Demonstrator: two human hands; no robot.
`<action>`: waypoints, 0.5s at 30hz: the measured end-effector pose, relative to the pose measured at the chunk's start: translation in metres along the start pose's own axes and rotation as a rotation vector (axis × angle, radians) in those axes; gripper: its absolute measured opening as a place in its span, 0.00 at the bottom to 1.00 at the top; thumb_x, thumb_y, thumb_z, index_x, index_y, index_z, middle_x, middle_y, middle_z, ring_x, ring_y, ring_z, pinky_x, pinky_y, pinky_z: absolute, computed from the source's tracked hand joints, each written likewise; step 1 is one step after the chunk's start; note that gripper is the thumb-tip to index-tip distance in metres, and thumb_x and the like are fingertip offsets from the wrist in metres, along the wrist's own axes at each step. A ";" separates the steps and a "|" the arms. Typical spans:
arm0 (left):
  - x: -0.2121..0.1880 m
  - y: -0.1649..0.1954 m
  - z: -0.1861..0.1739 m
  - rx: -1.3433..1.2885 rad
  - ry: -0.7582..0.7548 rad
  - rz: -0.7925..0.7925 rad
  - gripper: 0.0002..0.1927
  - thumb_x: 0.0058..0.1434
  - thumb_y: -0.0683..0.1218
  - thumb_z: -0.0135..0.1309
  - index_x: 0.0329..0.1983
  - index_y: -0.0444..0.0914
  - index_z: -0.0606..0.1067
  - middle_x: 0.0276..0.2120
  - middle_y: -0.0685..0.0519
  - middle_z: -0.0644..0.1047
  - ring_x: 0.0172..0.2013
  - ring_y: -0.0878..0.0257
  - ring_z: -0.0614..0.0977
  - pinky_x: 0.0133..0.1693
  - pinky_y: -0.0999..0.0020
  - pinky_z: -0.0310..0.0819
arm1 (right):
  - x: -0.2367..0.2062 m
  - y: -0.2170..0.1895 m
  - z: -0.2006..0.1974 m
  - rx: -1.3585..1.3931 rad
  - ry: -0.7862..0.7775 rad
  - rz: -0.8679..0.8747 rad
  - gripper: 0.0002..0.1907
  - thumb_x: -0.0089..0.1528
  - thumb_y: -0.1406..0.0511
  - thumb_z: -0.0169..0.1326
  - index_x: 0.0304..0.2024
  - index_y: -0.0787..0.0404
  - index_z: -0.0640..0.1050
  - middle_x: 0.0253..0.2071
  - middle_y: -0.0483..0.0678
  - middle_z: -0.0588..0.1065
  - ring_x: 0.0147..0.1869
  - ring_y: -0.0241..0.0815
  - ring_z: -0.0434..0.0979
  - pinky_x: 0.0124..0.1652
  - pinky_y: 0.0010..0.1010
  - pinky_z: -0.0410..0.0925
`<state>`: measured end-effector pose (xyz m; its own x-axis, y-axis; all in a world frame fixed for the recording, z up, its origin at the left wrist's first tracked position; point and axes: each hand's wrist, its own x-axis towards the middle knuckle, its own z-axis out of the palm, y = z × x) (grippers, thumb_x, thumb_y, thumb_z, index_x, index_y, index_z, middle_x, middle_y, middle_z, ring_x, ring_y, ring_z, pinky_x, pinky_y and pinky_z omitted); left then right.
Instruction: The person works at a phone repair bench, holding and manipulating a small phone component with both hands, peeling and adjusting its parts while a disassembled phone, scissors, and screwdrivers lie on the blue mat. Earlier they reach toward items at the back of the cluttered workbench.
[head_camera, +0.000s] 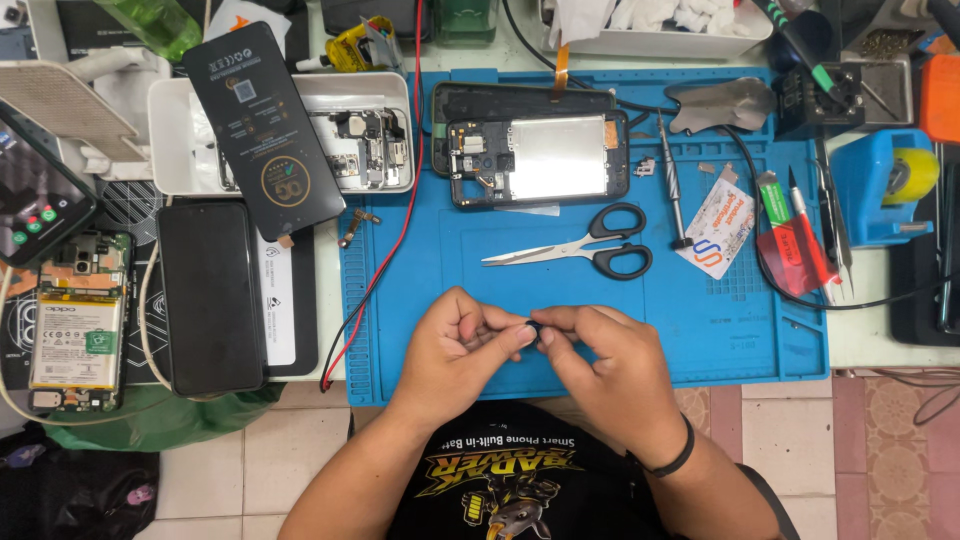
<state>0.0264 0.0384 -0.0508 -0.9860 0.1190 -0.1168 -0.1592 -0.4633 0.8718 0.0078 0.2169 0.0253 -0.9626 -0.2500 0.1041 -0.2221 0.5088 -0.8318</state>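
Cluttered repair desk (880, 340) under a blue work mat (560, 330), tiled floor below the near edge.

At the near edge of the mat: left hand (455, 345) and right hand (605, 355) brought together, fingertips of both pinched on a tiny black part (533, 327). Too small and too covered by fingers to identify.

White tray (180, 150) off the mat's far-left corner, holding loose phone pieces: small boards and metal frames (365, 145). Partly hidden by a dark phone back panel (265, 130) laid slanted across the rim. Second white tray (660, 40) at the desk's far edge, filled with crumpled white tissue, cut off at the top.

Opened phone (535, 155) with shiny plate at the mat's far edge. Nearer the middle, black-handled scissors (585, 250), closed. Beside them a thin screwdriver (672, 180) and a white card (720, 225).

Blue tape dispenser (880, 185) with a yellow roll near the desk's right edge. Red and green tools (795, 225) just left of it, overlapping, hard to separate.

Left of the mat: black phone (210, 295) face down, another opened phone (80, 320) showing its battery, red and black wires (385, 250) trailing along the mat's left edge. Left-edge items cut off.
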 end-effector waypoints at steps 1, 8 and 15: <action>0.000 0.000 0.000 0.007 0.005 0.002 0.20 0.64 0.33 0.60 0.32 0.39 0.58 0.40 0.40 0.83 0.37 0.65 0.82 0.40 0.72 0.79 | 0.000 -0.001 0.000 -0.007 0.008 -0.005 0.06 0.60 0.72 0.60 0.40 0.66 0.82 0.35 0.51 0.83 0.35 0.40 0.87 0.33 0.26 0.76; -0.001 -0.001 0.001 -0.015 0.050 -0.001 0.21 0.63 0.32 0.60 0.32 0.39 0.57 0.39 0.41 0.82 0.37 0.64 0.83 0.40 0.70 0.82 | -0.001 -0.004 0.003 -0.049 0.051 -0.065 0.05 0.61 0.72 0.60 0.39 0.67 0.81 0.39 0.52 0.83 0.38 0.43 0.85 0.36 0.27 0.76; -0.001 0.001 0.001 -0.004 0.047 0.047 0.21 0.63 0.32 0.60 0.32 0.39 0.57 0.39 0.40 0.82 0.37 0.62 0.84 0.40 0.69 0.83 | -0.001 -0.008 0.004 -0.062 0.062 -0.079 0.05 0.61 0.73 0.60 0.40 0.66 0.82 0.38 0.52 0.82 0.37 0.44 0.85 0.35 0.28 0.75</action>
<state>0.0268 0.0387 -0.0488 -0.9936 0.0553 -0.0982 -0.1127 -0.4706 0.8751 0.0109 0.2095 0.0296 -0.9491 -0.2410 0.2027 -0.3046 0.5397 -0.7848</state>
